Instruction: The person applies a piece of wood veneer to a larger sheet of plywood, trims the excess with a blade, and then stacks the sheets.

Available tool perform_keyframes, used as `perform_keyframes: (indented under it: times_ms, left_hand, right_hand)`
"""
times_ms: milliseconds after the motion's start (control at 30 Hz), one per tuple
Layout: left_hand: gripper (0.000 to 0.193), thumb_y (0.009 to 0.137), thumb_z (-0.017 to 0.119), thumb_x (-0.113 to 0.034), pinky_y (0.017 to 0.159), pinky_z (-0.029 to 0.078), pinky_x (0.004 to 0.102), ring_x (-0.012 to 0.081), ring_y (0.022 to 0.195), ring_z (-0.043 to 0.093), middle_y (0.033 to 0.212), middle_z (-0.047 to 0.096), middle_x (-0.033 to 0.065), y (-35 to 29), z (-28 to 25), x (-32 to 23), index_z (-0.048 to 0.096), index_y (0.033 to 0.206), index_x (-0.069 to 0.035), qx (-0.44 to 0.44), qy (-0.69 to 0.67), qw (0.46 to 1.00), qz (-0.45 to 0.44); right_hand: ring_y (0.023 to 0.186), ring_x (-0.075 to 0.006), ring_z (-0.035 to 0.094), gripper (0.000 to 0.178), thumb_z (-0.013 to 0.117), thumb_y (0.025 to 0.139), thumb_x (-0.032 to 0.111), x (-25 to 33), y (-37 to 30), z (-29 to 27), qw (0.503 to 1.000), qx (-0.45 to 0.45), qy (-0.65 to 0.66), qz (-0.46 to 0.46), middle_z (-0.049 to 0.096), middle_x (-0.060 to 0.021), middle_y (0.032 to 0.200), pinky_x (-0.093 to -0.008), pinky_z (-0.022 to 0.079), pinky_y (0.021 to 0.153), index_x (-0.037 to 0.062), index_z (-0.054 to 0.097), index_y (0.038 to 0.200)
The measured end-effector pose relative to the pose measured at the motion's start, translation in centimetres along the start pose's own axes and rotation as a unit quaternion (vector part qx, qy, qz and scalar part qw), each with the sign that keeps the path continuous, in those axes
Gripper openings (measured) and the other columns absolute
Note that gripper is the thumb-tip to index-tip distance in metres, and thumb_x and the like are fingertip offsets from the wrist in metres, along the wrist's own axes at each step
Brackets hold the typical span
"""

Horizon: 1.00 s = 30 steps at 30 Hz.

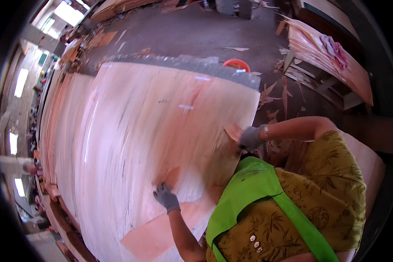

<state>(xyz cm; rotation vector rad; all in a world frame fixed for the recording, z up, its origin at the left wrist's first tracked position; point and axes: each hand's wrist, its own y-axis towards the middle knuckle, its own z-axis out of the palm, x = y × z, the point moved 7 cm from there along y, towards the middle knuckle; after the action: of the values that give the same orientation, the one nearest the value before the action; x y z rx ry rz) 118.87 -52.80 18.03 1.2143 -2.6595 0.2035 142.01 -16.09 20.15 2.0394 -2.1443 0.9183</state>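
A large pale wood veneer sheet (pixel 131 131) with streaky grain lies spread out in front of me. My left hand (pixel 166 197), in a grey glove, rests on it with its fingers apart, beside a small reddish veneer patch (pixel 169 176). At the sheet's right edge my right hand (pixel 251 138), also gloved in grey, is closed on a small pinkish piece of veneer (pixel 234 131); its fingers are partly hidden and slightly blurred. A larger pinkish veneer piece (pixel 148 238) lies on the sheet, close to my left forearm.
Stacked veneer sheets (pixel 59 126) run along the left. Past the sheet's far edge is a red bucket (pixel 236 64). A low stand (pixel 332 83) at the right bears more sheets and a pink cloth (pixel 334 51). Torn veneer scraps (pixel 285 94) litter the floor.
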Motion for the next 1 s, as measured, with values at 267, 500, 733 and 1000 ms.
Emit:
perform_keyframes:
  times_ms: [267,500,733,1000]
  left_hand:
    - [0.042,0.073,0.050,-0.002,0.097,0.036,0.0399,0.0289,0.116,0.050,0.122,0.055,0.0147,-0.5,0.4,-0.6,0.058,0.114,0.000,0.023,-0.031,0.999,-0.010]
    - [0.048,0.069,0.051,0.001,0.094,0.039,0.0393,0.0306,0.114,0.050,0.123,0.054,0.0155,0.3,0.0,-1.3,0.056,0.117,0.001,0.041,-0.014,0.999,-0.015]
    - [0.051,0.066,0.052,0.001,0.095,0.038,0.0407,0.0303,0.117,0.048,0.125,0.053,0.0155,0.4,-0.1,-1.6,0.056,0.117,0.001,0.071,0.000,0.997,-0.018]
    - [0.051,0.066,0.055,0.000,0.095,0.038,0.0413,0.0306,0.117,0.048,0.127,0.051,0.0147,-0.6,1.1,-0.7,0.057,0.117,-0.002,0.040,-0.037,0.998,-0.017]
  right_hand:
    - [0.075,-0.0204,0.063,0.027,0.058,0.081,0.021,-25.5,-4.0,-10.9,0.903,-0.324,0.251,0.129,0.065,-0.0156,0.086,-0.0330,0.049,0.067,0.0057,0.063,0.102]
    - [0.092,-0.0328,0.063,0.034,0.058,0.083,0.033,-31.4,4.5,-13.7,0.944,-0.211,0.185,0.171,0.065,-0.0160,0.101,-0.0400,0.047,0.081,0.0132,0.063,0.110]
    - [0.092,-0.0348,0.062,0.029,0.060,0.078,0.034,-32.4,3.8,-13.9,0.957,-0.132,0.049,0.255,0.066,-0.0145,0.096,-0.0423,0.048,0.080,0.0132,0.067,0.097]
    - [0.080,-0.0365,0.063,0.022,0.059,0.077,0.026,-29.8,2.5,-14.8,0.956,-0.178,-0.038,0.232,0.066,-0.0151,0.084,-0.0439,0.049,0.072,0.0116,0.068,0.090]
